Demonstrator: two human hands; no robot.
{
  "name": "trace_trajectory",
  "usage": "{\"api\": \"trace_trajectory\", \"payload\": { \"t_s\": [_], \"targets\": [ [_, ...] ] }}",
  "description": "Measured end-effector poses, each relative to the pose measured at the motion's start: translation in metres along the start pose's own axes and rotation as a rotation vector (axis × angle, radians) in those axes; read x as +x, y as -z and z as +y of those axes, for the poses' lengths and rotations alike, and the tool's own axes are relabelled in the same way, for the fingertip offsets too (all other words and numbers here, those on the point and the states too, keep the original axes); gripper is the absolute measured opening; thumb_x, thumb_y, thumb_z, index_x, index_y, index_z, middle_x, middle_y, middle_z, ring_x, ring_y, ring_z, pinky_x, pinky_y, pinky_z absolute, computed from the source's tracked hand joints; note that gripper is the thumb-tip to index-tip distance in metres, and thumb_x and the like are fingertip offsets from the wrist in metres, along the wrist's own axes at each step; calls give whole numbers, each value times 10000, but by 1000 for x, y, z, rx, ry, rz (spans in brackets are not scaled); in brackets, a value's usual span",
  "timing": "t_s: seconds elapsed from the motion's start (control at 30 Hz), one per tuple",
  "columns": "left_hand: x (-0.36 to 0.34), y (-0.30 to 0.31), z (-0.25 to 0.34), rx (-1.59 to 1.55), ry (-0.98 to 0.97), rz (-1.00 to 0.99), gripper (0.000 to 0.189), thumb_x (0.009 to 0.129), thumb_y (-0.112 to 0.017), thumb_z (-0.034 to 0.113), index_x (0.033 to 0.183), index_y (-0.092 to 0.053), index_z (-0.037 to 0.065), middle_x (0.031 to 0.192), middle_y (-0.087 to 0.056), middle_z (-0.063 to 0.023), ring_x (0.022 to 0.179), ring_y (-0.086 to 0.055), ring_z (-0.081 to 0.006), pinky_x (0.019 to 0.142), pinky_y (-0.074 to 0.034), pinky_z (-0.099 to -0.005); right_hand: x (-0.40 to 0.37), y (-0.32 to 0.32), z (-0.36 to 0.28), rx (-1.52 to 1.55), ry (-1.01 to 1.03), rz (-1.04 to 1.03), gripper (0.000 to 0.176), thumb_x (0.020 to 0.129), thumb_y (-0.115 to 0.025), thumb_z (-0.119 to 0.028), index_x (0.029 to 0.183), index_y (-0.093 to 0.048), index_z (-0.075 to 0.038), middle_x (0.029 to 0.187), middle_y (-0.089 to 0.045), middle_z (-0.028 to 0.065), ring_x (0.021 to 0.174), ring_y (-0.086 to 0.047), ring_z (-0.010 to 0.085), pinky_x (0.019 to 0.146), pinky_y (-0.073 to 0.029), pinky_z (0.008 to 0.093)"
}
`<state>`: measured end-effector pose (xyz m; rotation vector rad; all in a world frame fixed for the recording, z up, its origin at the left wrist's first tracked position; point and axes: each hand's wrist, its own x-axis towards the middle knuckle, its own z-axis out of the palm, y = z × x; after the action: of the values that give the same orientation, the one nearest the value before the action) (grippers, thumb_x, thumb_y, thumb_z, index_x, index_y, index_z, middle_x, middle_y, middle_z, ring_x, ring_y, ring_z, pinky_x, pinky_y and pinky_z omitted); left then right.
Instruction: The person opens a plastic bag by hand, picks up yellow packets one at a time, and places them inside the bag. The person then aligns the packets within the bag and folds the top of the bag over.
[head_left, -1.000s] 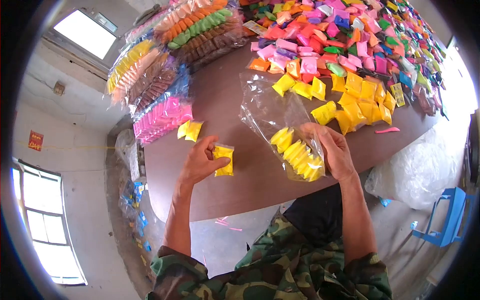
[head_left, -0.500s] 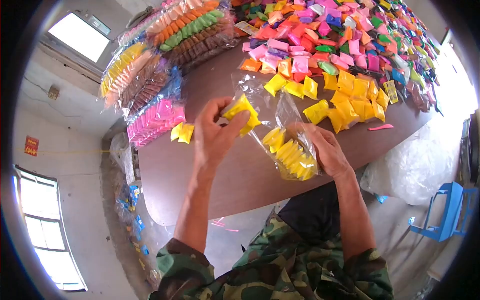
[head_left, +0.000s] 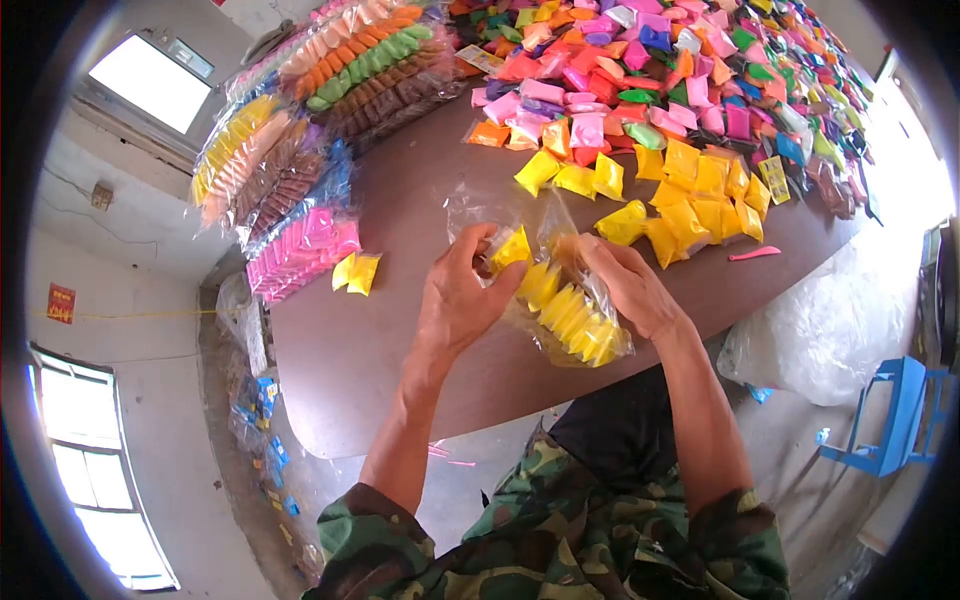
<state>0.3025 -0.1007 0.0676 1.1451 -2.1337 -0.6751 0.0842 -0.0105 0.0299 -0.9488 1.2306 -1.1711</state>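
My left hand (head_left: 462, 298) pinches a yellow packet (head_left: 511, 248) at the mouth of a clear plastic bag (head_left: 552, 345). Several yellow packets (head_left: 582, 325) lie in a row inside that bag. My right hand (head_left: 625, 287) is closed on the bag's upper right side, its fingertips partly hidden by the film. Beyond my hands, a few loose yellow packets (head_left: 575, 180) lie on the brown table (head_left: 400, 375), beside a heap of orange-yellow ones (head_left: 708, 195). Two more yellow packets (head_left: 356, 272) rest to the left of my left hand.
Filled bags (head_left: 270, 170) of many colours are stacked at the back left. A large pile of coloured packets (head_left: 640, 70) covers the back right. A pink tool (head_left: 754, 254) lies near the right edge. A blue stool (head_left: 885, 420) and clear plastic sheeting (head_left: 800, 340) are on the floor.
My left hand has moved right with its yellow packet, which is now at the bag's opening. My right hand and the bag have shifted slightly left.
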Motion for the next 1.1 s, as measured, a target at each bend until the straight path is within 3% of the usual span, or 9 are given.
{"api": "trace_trajectory", "payload": {
  "t_s": [0.03, 0.27, 0.43, 0.53, 0.63, 0.73, 0.83, 0.97, 1.1],
  "targets": [
    [0, 5, -3, -10, 3, -42, 410, 837, -861, 153, 1189, -717, 0, 1017, -765, -135, 834, -717, -209, 763, -586, -337, 2, -1, -4, -21, -21, 7, 570, 1123, -483, -503, 1307, -670, 3, 1156, -697, 41, 1058, -612, 115, 939, -493, 283],
    [5, 8, -13, 29, -30, -126, 365, 865, -807, 83, 1215, -725, 22, 1049, -770, -137, 756, -713, -175, 698, -589, -319, 16, -4, -6, -66, -7, 20, 633, 1121, -463, -529, 1394, -639, 13, 1274, -687, 84, 1158, -606, 152, 1034, -468, 296],
    [6, 14, -7, -2, -33, -148, 481, 872, -805, 70, 1338, -687, 53, 1070, -762, -151, 753, -713, -176, 702, -595, -328, 18, -10, -12, -84, 15, 71, 670, 1123, -452, -533, 1480, -582, 20, 1386, -658, 110, 1276, -598, 171, 1129, -441, 306],
    [-1, 12, -3, 54, -46, -157, 576, 875, -825, 81, 1420, -639, 68, 1087, -754, -165, 752, -715, -177, 692, -597, -329, 31, -3, -14, -107, -91, 0, 681, 1131, -435, -529, 1505, -554, 27, 1433, -627, 104, 1337, -565, 168, 1160, -427, 311],
    [-3, 12, -4, 46, -13, -136, 621, 878, -843, 102, 1454, -612, 70, 1108, -750, -176, 733, -716, -181, 671, -595, -331, 45, -3, -6, 48, 5, -65, 682, 1135, -423, -533, 1528, -529, 15, 1445, -616, 93, 1346, -559, 165, 1172, -422, 308],
    [-2, 14, -2, 21, 6, -123, 606, 884, -844, 116, 1444, -618, 60, 1118, -751, -175, 712, -716, -186, 657, -591, -334, 48, -2, -2, 187, 16, -75, 668, 1132, -449, -518, 1546, -507, 3, 1421, -628, 89, 1310, -585, 163, 1160, -435, 306],
    [2, 16, -7, 70, 6, -164, 570, 893, -837, 123, 1423, -638, 56, 1115, -755, -169, 697, -713, -190, 654, -587, -338, 54, -1, 3, 65, 159, -144, 650, 1127, -480, -498, 1552, -499, -7, 1390, -646, 91, 1280, -604, 161, 1153, -440, 307],
    [1, 16, -2, 65, 6, -213, 521, 903, -817, 98, 1398, -660, 60, 1047, -756, -149, 722, -717, -190, 670, -583, -336, 55, 0, 3, 92, 133, -179, 602, 1125, -501, -468, 1515, -542, -10, 1372, -653, 82, 1254, -612, 152, 1135, -454, 312],
    [2, 22, -3, 155, -163, -184, 499, 901, -795, 42, 1382, -663, 59, 973, -745, -140, 777, -722, -198, 709, -585, -331, 51, -6, -4, 134, 118, -158, 542, 1098, -536, -480, 1381, -631, -27, 1263, -667, 56, 1153, -596, 137, 1053, -470, 302]
  ]
}}
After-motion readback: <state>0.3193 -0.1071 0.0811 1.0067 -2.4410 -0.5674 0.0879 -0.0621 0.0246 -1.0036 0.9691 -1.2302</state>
